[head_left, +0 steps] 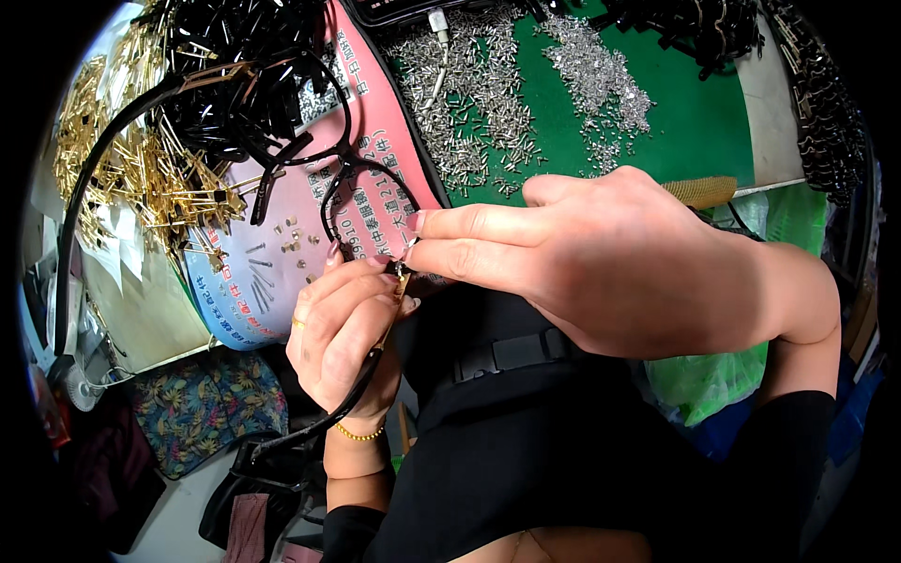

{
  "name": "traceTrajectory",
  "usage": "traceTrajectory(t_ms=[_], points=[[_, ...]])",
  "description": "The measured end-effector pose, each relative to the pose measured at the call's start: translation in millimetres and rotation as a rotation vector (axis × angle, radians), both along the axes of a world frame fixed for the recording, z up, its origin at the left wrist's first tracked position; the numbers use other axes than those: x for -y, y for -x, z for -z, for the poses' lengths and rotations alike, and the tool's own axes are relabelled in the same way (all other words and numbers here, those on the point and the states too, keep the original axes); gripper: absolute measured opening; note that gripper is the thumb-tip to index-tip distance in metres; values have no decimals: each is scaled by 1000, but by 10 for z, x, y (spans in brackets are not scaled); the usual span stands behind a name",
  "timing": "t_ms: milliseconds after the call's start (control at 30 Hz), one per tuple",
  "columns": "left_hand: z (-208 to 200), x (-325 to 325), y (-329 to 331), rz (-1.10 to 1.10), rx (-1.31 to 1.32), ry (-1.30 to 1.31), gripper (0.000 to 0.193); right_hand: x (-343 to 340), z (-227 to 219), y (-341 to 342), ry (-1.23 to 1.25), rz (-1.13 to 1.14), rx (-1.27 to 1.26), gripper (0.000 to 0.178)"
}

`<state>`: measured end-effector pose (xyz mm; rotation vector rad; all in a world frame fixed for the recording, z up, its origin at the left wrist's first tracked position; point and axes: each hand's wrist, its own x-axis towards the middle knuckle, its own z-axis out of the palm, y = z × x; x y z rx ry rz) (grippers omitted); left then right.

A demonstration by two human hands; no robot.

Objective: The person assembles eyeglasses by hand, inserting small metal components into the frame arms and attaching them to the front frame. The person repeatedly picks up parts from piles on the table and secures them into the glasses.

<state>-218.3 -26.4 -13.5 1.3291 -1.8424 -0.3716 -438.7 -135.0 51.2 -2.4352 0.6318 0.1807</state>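
Observation:
A pair of black eyeglass frames (351, 155) with gold-coloured parts at the hinges is tilted in front of me. One long temple arm curves down at the left, while the other passes under my left hand (343, 333) toward my body. That hand is closed round the eyeglass frames near the closer hinge, its fingertips pinching the joint. My right hand (610, 263) reaches in from the right, two fingers pressed together at the same hinge. Whatever lies between its fingertips is too small or hidden to name.
Piled gold metal strips (113, 150) and black glasses parts (221, 84) cover the far left. Small silver pins (479, 94) and clear bits (596, 80) are strewn over a green mat (699, 122). Loose gold pieces (300, 239) rest on a printed pink-blue sheet. A green plastic bag (709, 385) hangs at right.

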Motion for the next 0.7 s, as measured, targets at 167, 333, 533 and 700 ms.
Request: traceTrajectory(t_ms=[167,333,533,700], points=[[3,-32,32,-10,129,17,16,23,-8,-7,1,-47,-52,64],[42,-16,97,-137,-108,-91,13,17,-8,-5,0,-20,-39,64],[51,39,37,-90,-2,-61,15,20,24,-1,-25,4,10,60],[49,37,10,-83,-42,-106,15,13,31,-13,-26,19,32,53]])
